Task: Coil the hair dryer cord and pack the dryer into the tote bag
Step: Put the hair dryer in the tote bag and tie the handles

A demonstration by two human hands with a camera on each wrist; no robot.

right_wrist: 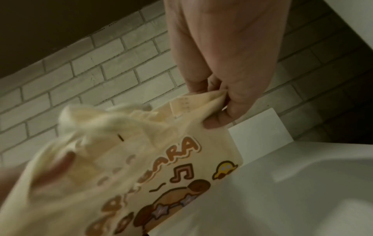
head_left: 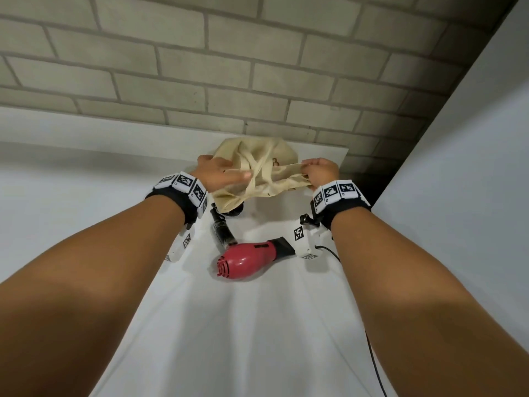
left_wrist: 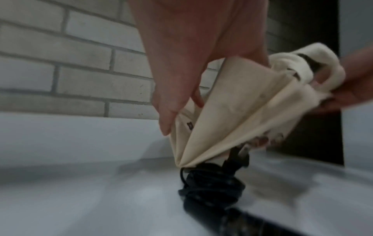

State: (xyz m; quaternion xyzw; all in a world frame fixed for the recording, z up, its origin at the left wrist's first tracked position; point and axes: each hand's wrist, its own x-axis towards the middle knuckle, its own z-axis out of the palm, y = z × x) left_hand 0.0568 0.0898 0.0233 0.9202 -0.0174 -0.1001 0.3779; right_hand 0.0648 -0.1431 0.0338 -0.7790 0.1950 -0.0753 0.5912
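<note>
Both hands hold the soft cream cloth tote bag: left hand pinching one rim, right hand curled round the other, above the glossy red hair dryer.

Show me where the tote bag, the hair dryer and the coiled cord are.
tote bag (head_left: 274, 179), head view, cream cloth between the hands
hair dryer (head_left: 243, 260), head view, red body
coiled cord (left_wrist: 212, 183), left wrist view, black bundle

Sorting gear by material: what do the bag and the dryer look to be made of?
Bag: cream woven cloth, probably cotton canvas; matte, creases and drapes limply between both hands, printed cartoon lettering. Dryer: red body looks like moulded plastic, smooth with a soft sheen and vent slots; black nozzle, likely plastic too.
</note>
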